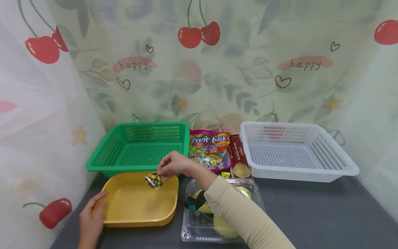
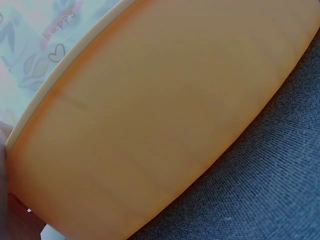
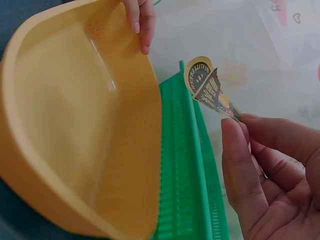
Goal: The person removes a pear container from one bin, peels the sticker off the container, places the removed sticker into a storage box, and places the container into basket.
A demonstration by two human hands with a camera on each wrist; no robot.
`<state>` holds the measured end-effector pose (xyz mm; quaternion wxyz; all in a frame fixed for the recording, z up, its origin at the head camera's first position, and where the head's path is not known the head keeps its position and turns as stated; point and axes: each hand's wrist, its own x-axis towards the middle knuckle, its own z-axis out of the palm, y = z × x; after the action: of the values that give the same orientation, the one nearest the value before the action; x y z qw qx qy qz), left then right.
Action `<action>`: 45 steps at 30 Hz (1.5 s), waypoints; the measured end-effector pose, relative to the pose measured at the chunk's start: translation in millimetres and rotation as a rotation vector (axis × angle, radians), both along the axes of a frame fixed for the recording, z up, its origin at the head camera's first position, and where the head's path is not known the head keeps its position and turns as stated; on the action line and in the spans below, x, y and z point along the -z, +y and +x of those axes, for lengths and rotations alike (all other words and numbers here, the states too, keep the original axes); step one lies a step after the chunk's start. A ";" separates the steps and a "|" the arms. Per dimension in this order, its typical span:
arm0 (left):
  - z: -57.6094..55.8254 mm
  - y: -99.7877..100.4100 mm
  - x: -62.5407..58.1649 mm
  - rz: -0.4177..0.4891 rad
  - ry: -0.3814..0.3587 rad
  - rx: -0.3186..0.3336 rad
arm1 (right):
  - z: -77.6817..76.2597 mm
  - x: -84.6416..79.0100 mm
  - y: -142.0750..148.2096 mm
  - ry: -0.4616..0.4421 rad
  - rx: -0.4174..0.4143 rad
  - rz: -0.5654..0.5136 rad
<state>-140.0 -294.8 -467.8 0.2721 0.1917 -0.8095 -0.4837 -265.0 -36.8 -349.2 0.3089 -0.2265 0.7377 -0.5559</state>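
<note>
Between thumb and fingertips, my right hand (image 1: 174, 165) pinches a round, dark-and-gold fruit label sticker (image 1: 153, 180). In the right wrist view the sticker (image 3: 205, 85) is bent, with printed lettering facing the camera. It hangs over the far part of a yellow plastic basin (image 1: 140, 221). My left hand (image 1: 92, 216) grips the basin's left side, and its fingers (image 3: 146, 25) reach over the rim. The left wrist view is mostly filled by the basin's outer wall (image 2: 165, 110). Nothing lies inside the basin.
Behind the basin stands a green basket (image 1: 105, 169); a white basket (image 1: 298, 175) is at the right. Between them lie a fruit candy bag (image 1: 209, 148) and a red pasta pack (image 1: 239, 155). Under my right forearm, a clear plastic box (image 1: 199, 233) holds yellow-green fruit (image 1: 224, 226).
</note>
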 end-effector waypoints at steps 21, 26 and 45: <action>0.9 0.5 -0.6 0.012 0.020 0.020 | 5.8 13.5 -30.3 -0.032 0.057 -0.024; 0.5 0.7 -1.7 0.014 0.023 0.022 | 6.9 16.1 -35.7 0.004 0.059 -0.009; 1.8 0.1 -1.3 0.027 -0.010 0.014 | 12.2 18.8 -46.4 0.002 0.019 0.003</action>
<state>-138.2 -294.8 -466.5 0.2620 0.1923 -0.8054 -0.4956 -252.9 -83.2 -367.9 0.3029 -0.2196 0.7410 -0.5576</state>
